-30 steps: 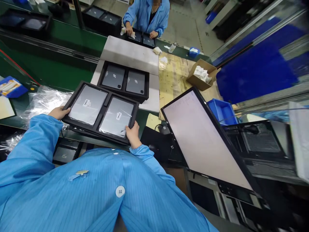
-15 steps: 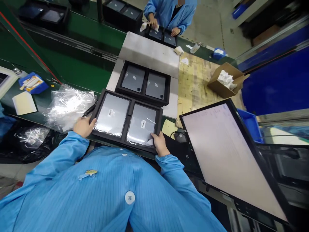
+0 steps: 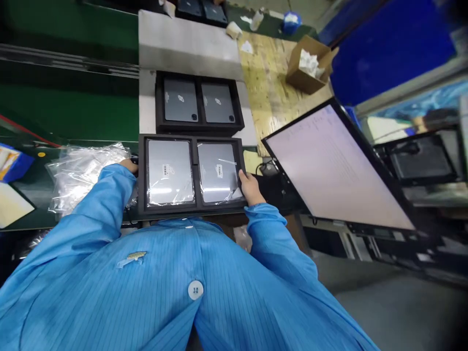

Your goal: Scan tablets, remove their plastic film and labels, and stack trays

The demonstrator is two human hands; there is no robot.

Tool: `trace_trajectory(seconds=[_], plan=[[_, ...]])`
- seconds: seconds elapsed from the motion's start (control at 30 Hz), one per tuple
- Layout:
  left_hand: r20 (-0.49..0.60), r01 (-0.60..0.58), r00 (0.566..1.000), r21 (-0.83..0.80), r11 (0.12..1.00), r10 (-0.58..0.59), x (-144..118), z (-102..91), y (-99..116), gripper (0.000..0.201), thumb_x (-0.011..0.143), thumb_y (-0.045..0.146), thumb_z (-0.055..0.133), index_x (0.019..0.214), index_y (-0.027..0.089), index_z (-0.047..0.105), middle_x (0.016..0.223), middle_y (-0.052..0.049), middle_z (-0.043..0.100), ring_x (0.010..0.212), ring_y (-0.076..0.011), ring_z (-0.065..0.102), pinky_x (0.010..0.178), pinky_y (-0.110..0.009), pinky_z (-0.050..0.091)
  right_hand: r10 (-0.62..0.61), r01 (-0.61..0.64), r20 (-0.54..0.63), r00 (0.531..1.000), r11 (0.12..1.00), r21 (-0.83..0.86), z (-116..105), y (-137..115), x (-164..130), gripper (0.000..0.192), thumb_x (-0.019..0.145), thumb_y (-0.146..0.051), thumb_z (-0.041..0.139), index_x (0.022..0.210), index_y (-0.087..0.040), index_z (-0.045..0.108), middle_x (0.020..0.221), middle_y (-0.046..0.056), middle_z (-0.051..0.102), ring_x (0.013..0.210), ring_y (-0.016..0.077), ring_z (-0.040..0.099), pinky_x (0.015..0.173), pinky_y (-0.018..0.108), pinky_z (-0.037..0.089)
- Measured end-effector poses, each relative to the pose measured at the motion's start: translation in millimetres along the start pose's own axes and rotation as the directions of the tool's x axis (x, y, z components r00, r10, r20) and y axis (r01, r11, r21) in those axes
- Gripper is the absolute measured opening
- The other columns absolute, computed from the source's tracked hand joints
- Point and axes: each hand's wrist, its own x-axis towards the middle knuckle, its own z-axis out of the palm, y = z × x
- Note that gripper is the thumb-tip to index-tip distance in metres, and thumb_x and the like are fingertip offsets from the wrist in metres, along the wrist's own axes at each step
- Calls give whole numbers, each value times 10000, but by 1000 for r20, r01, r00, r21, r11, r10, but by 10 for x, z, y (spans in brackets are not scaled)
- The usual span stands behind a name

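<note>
A black two-compartment tray (image 3: 196, 209) lies in front of my body. In it are two grey tablets in clear film, the left tablet (image 3: 170, 170) and the right tablet (image 3: 217, 178), each bearing a barcode label. My right hand (image 3: 251, 189) grips the tray's right side, thumb over the rim. Beside the tray's upper left side, my left hand (image 3: 128, 165) is closed at a small dark object (image 3: 135, 159); its fingers are mostly hidden. Crumpled clear plastic bags (image 3: 84, 170) lie left of that hand. Behind, a second black tray (image 3: 199, 127) holds two unwrapped grey tablets.
A large monitor (image 3: 336, 170) tilts at the right. Beyond it, an open cardboard box (image 3: 307, 68) with white paper stands on a wooden board (image 3: 261, 97). A blue bin (image 3: 14, 163) is at far left. At the top is another tray (image 3: 201, 12) of tablets.
The view has turned, so the tray now looks straight. My left hand has come off the tray's left edge to the dark object beside it. My right hand stays on the right side.
</note>
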Motion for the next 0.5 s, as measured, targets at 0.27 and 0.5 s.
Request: trace_trajectory(seconds=[0.27, 0.5], plan=[[102, -420, 904, 46, 906, 414, -711, -945, 121, 357, 790, 435, 624, 970, 138, 706, 859, -95, 704, 831, -271, 692, 787, -346, 582, -10, 85, -432, 902, 984, 155, -24, -38, -319, 420, 1004, -537, 446, 988, -208, 706, 1106, 193, 764, 1065, 255, 684, 999, 419, 512], [438, -602, 798, 599, 527, 414, -1017, -777, 905, 364, 801, 322, 631, 1112, 167, 739, 980, -123, 743, 930, -349, 721, 817, -367, 538, 135, 9, -601, 788, 973, 230, -71, 457, -1135, 473, 948, -645, 477, 915, -203, 640, 997, 124, 755, 1018, 267, 708, 979, 437, 522]])
